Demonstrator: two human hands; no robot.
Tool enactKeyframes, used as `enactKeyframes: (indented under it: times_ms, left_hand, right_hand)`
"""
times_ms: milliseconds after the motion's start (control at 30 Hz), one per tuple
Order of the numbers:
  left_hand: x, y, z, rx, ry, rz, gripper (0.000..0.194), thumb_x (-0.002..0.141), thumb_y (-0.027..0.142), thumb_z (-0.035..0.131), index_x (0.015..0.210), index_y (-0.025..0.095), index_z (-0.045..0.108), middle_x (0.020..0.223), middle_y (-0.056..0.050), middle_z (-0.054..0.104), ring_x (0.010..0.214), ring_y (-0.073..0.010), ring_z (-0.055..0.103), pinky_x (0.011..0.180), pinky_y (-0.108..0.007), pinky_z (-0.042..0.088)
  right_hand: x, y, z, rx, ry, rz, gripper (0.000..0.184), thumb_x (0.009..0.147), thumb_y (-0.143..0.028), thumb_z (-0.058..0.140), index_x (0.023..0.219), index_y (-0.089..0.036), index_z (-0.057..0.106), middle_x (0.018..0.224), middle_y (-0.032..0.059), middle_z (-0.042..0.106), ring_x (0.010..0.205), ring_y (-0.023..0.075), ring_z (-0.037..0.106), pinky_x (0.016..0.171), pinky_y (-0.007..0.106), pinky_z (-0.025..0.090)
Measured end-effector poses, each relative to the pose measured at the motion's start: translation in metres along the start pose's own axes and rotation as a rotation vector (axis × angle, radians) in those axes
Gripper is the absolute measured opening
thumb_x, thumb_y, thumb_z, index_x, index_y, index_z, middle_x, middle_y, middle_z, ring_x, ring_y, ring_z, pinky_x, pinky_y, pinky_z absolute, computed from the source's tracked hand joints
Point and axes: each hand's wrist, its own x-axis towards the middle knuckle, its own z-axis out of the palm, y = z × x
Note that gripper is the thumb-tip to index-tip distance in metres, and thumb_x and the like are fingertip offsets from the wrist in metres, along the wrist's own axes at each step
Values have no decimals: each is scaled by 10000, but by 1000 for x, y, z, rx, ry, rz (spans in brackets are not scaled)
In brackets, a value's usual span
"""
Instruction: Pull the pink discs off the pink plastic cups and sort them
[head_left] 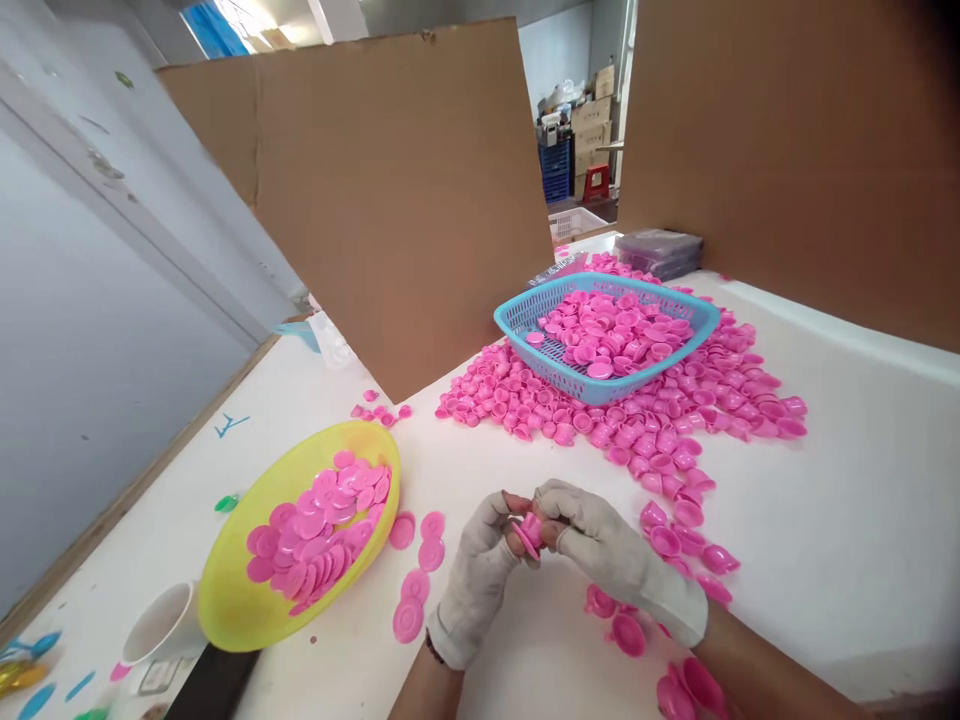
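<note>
While the left hand (474, 585) pinches a pink disc (524, 541) and the right hand (619, 550) pinches a small pink piece (532, 526) by it, lots of loose pink cups (664, 541) lie around the blue basket (592, 393) and flat discs (322, 525) sit apart.

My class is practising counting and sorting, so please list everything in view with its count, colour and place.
cups: uncountable, pink, around and in basket
basket: one, blue, amid cups
discs: many, pink, in and beside bowl
bowl: one, yellow, left
tub: one, white, beside bowl
small scraps: several, green or blue, far left
table: one, white, beneath
cardboard panels: two, brown, behind
stool: one, red, background
cartons: several, brown, background
left hand, right hand: two, white-gloved, fingertips bare, front centre, holding pink pieces
</note>
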Motion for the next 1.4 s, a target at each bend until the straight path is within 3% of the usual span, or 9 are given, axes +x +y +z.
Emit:
enactKeyframes:
  times_ms: [233, 500, 700, 833, 1000, 1133, 1233, 1300, 1400]
  left_hand:
    - [-6, 14, 9, 155, 11, 45, 211, 813, 304, 629, 960, 184, 536, 847, -9, 557, 746, -119, 501, 670, -243, 422]
    - [-9, 11, 14, 432, 166, 195, 88, 830, 221, 586, 907, 189, 558, 829, -10, 592, 760, -133, 555, 688, -254, 474]
    - [-16, 21, 13, 722, 186, 592, 183, 785, 114, 616, 935, 215, 589, 911, -28, 622, 864, -159, 604, 733, -274, 515]
    - [-20, 27, 13, 856, 165, 768, 247, 797, 78, 593, 997, 224, 594, 888, -32, 647, 818, -148, 622, 700, -253, 522]
    - [-16, 29, 13, 830, 190, 539, 143, 769, 117, 627, 863, 225, 627, 801, -23, 656, 761, -173, 616, 672, -268, 489]
    - [-8, 21, 5, 833, 164, 253, 131, 726, 124, 614, 817, 214, 638, 765, -26, 646, 693, -176, 581, 639, -282, 444]
    - [-3, 17, -11, 955, 153, 192, 161, 705, 146, 626, 844, 222, 656, 794, -28, 651, 647, -167, 558, 625, -284, 409]
    - [-2, 20, -24, 1051, 261, 190, 137, 717, 163, 630, 841, 219, 651, 821, -39, 650, 676, -177, 564, 651, -289, 395]
    - [-1, 28, -41, 1198, 466, 111, 115, 764, 125, 560, 830, 199, 619, 860, -54, 617, 725, -184, 558, 661, -279, 363]
  right_hand:
    - [-4, 2, 5, -101, 31, -8, 216, 701, -95, 645, 765, -202, 469, 838, -19, 487, 766, 132, 481, 661, 255, 401]
    - [-4, 11, 14, -259, 131, -189, 190, 776, -33, 502, 783, -210, 435, 813, -3, 454, 735, 144, 465, 646, 283, 411]
    - [-4, 12, 7, -288, 127, -477, 307, 837, -79, 528, 1083, -261, 504, 1032, 43, 495, 958, 167, 526, 772, 280, 504]
    - [-7, 12, 7, -294, 66, -461, 267, 853, -74, 493, 1038, -264, 526, 945, 27, 528, 857, 146, 549, 710, 250, 509]
    - [-5, 16, 8, -241, 35, -240, 71, 823, -152, 524, 836, -222, 524, 800, 2, 509, 715, 140, 511, 633, 265, 458]
    - [-1, 30, 5, -185, -55, 155, 146, 781, -237, 571, 688, -206, 463, 628, -48, 438, 576, 109, 426, 504, 233, 356]
    - [4, 34, -4, -90, -123, 381, 167, 740, -250, 589, 650, -202, 457, 543, -73, 400, 465, 81, 366, 424, 213, 285]
    - [9, 30, -16, 37, 4, 341, 104, 715, -223, 574, 672, -202, 482, 545, -60, 460, 481, 97, 450, 440, 218, 339]
    - [16, 18, -42, 320, 471, 61, 182, 704, -221, 554, 886, -224, 538, 784, 11, 620, 774, 171, 623, 635, 276, 482]
